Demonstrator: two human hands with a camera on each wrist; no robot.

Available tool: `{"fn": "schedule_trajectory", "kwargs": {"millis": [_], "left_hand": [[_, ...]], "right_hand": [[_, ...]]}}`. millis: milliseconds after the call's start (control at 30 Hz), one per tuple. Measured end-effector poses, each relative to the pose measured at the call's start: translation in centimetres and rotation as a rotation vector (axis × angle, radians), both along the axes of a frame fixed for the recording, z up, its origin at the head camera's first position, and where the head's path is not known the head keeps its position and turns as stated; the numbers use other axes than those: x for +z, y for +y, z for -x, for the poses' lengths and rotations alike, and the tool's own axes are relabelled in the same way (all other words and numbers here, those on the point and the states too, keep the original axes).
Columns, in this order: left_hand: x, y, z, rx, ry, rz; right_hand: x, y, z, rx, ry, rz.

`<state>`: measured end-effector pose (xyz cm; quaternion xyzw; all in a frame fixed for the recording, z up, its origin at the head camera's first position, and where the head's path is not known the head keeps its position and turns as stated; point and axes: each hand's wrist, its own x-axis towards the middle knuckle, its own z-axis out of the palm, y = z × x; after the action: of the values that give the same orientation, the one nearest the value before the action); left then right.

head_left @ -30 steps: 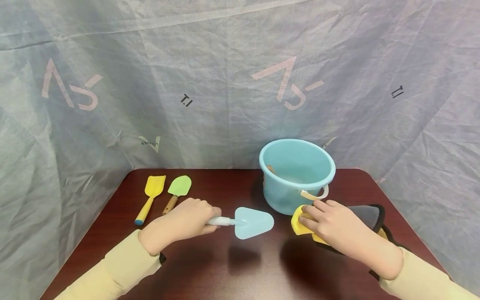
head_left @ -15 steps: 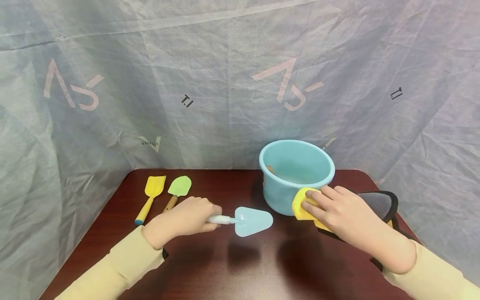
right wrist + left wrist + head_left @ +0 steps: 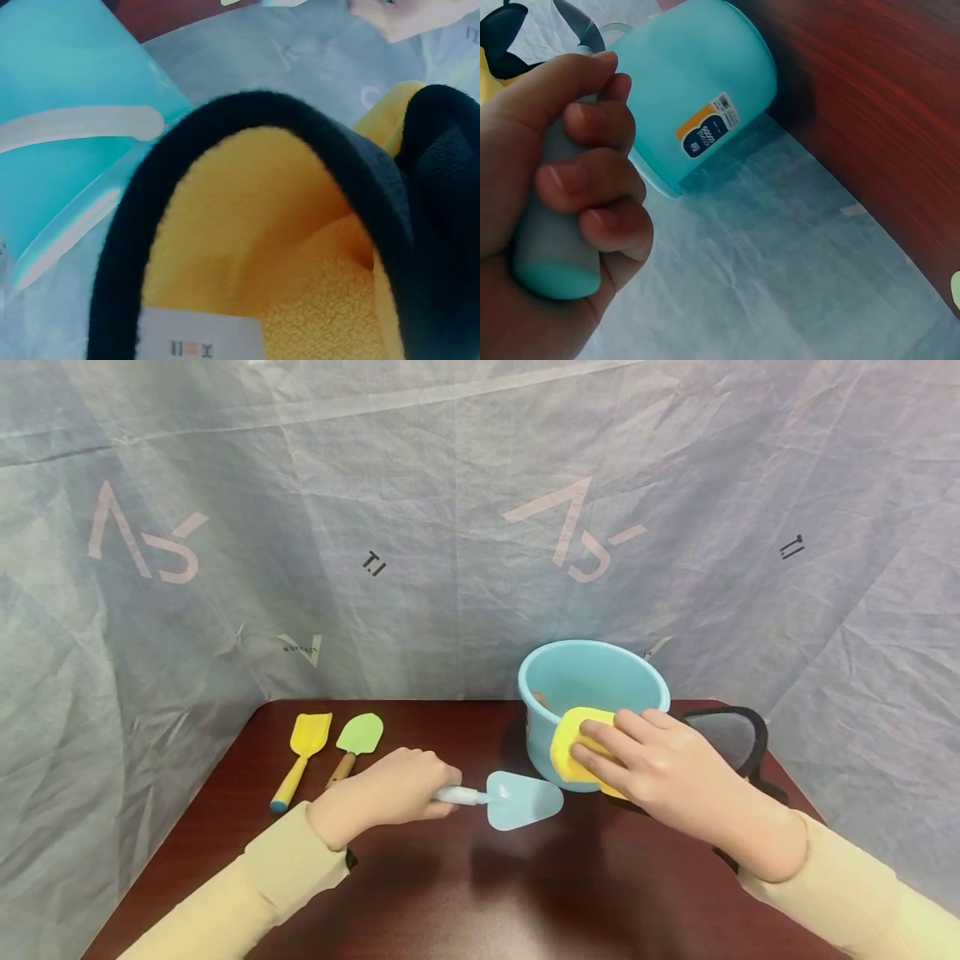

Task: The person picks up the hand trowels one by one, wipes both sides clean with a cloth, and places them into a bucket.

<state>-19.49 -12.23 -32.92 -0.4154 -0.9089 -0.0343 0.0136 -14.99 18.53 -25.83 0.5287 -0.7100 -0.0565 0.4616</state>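
Note:
My left hand [image 3: 401,785] grips the pale handle of a small trowel [image 3: 525,800], holding its light blue blade above the table and pointing right. In the left wrist view the fingers curl round the thick grey handle [image 3: 551,225], which has a teal end. A yellow and grey cloth [image 3: 576,747] with dark edging is bunched in my right hand [image 3: 667,768], in front of the blue bucket [image 3: 543,747]. Up close, the right wrist view shows the cloth's fuzzy yellow side [image 3: 240,202] and a white tag. My right fingers are hidden there.
A yellow scoop [image 3: 306,752] and a green spade [image 3: 360,735] with a wooden handle lie at the table's left. Something brown [image 3: 540,698] shows inside the bucket. A grey sheet [image 3: 450,527] hangs behind the dark red table [image 3: 450,893].
My right hand has risen with the cloth, then shifted left across the bucket's front. My left hand has moved slightly right with the trowel. The bucket and the other tools have stayed put.

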Motion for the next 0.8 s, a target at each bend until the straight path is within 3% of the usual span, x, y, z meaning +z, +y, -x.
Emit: {"fn": "schedule_trajectory", "kwargs": {"millis": [200, 800], "left_hand": [[0.4, 0.9, 0.1, -0.013, 0.024, -0.006], [1.5, 2.9, 0.1, -0.03, 0.022, -0.005]], "right_hand": [[0.0, -1.2, 0.3, 0.031, 0.031, -0.023], [-1.8, -2.3, 1.0, -0.08, 0.031, -0.268]]}}
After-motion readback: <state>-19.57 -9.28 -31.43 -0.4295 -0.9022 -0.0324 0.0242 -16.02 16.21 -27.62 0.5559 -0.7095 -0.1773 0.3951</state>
